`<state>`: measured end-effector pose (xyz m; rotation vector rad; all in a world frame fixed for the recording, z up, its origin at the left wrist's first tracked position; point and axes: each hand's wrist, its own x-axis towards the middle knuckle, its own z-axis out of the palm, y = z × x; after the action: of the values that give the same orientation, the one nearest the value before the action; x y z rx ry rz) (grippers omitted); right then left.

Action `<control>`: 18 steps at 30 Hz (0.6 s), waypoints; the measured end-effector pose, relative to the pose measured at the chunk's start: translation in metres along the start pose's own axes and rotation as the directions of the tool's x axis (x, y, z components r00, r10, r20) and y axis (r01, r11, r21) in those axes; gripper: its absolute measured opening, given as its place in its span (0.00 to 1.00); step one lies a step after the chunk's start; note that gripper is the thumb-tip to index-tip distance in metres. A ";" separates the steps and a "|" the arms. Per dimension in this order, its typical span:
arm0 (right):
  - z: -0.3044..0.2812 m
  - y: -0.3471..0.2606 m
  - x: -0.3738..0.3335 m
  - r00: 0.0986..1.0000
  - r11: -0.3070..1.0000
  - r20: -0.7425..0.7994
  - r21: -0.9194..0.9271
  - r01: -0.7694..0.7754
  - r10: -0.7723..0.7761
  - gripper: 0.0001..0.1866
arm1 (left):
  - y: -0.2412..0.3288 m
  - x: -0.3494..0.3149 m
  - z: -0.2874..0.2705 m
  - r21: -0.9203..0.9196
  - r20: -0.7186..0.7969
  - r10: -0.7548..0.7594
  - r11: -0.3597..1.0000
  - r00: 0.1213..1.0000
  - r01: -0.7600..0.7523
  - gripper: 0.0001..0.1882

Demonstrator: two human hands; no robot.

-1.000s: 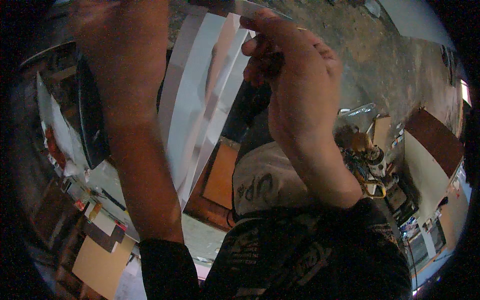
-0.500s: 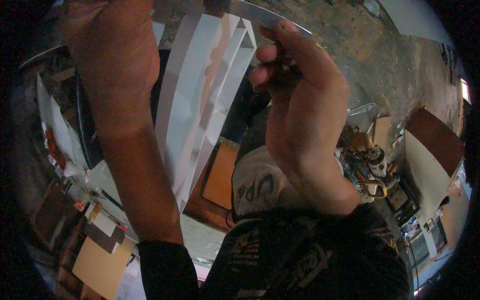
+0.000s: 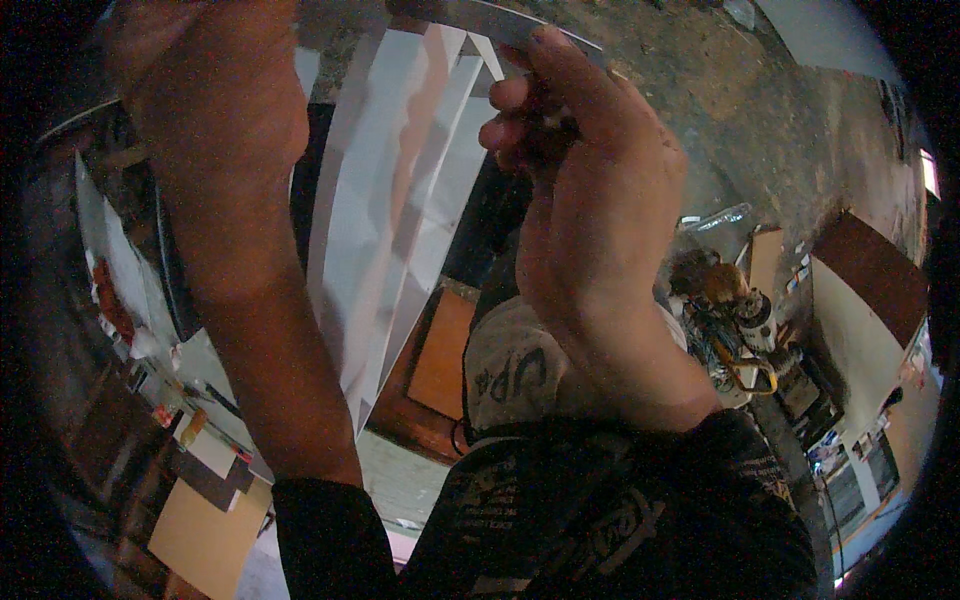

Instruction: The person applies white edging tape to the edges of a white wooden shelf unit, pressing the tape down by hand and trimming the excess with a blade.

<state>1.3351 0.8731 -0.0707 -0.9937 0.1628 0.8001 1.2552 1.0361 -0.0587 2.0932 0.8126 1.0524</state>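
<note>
Both my hands are raised close to the camera and hold a folded white paper sheet [image 3: 395, 215] that hangs down between them with long creases. My left hand [image 3: 215, 110] grips the sheet's upper left part at the top of the picture. At the upper right edge of the paper, my right hand [image 3: 580, 190] has its fingers curled and pinched on it. Dark printed sleeves cover both forearms at the bottom.
Below lies a stone-patterned floor [image 3: 760, 130]. A white sack with dark print [image 3: 520, 365] sits beside an orange-brown board [image 3: 440, 355]. A cluttered work surface with papers and tan card [image 3: 205, 535] runs along the left. Machinery and a brown-topped cabinet [image 3: 870, 270] stand at the right.
My right hand has shifted right and down slightly along the paper's top edge, its fingers curling tighter. The paper has spread wider between the hands.
</note>
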 end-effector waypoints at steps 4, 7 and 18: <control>0.007 -0.001 0.003 1.000 0.999 -0.007 -0.030 -0.013 0.013 0.11 | -0.003 0.001 0.001 -0.006 0.000 0.001 1.000 1.000 -0.001 0.15; 0.011 -0.002 0.004 1.000 0.999 -0.007 -0.045 -0.026 0.026 0.11 | -0.006 0.000 -0.001 -0.011 0.001 -0.002 1.000 1.000 0.002 0.15; 0.017 -0.010 0.009 0.997 0.991 -0.024 -0.111 -0.078 0.076 0.11 | -0.013 0.000 -0.001 -0.040 -0.004 -0.008 0.999 1.000 0.008 0.16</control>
<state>1.3442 0.8887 -0.0581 -1.1070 0.1752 0.8779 1.2513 1.0436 -0.0680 2.0528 0.7950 1.0605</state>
